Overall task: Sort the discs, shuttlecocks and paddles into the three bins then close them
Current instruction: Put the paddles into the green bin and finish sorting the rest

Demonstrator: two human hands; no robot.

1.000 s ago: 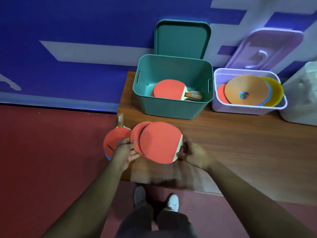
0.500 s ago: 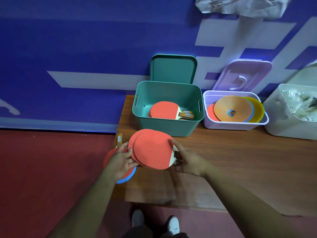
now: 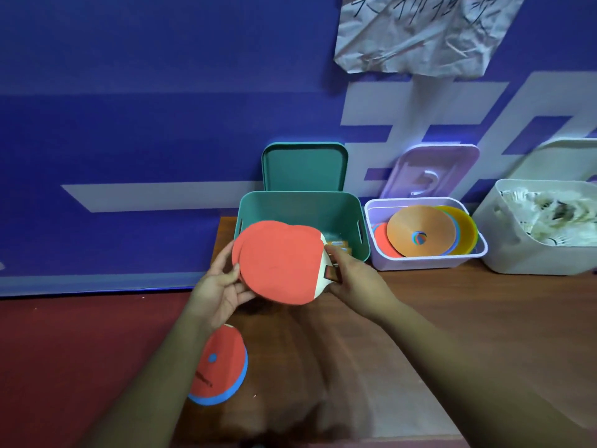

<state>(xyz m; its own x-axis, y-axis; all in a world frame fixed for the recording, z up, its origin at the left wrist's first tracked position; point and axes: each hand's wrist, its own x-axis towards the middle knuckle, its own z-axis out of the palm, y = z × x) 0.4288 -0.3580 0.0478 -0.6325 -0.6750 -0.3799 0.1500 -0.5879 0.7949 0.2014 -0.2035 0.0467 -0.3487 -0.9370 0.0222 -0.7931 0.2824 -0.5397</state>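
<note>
Wooden counter (image 3: 420,334) stands against a blue wall, with red floor to its left. Nearest, a lone paddle (image 3: 223,367) lies at the counter's left edge, partly hidden by the left forearm and seemingly overhanging; a brush from that arm could tip it to the floor. Beyond it, both grips carry the stacked paddles (image 3: 277,263). The left grip (image 3: 219,286) curls round the blades' rim, and the right grip (image 3: 352,279) pinches the handles. The blades are fanned rather than squared, so one could slide out, or snag the near wall of the green bin (image 3: 300,206) just behind them. Handles of other paddles show inside it; an untidy pile might block its lid (image 3: 303,166), propped on the wall. Farther right, discs (image 3: 420,227) fill the lilac bin (image 3: 426,262) and shuttlecocks (image 3: 549,218) the white bin (image 3: 523,253); all three stand uncovered.
</note>
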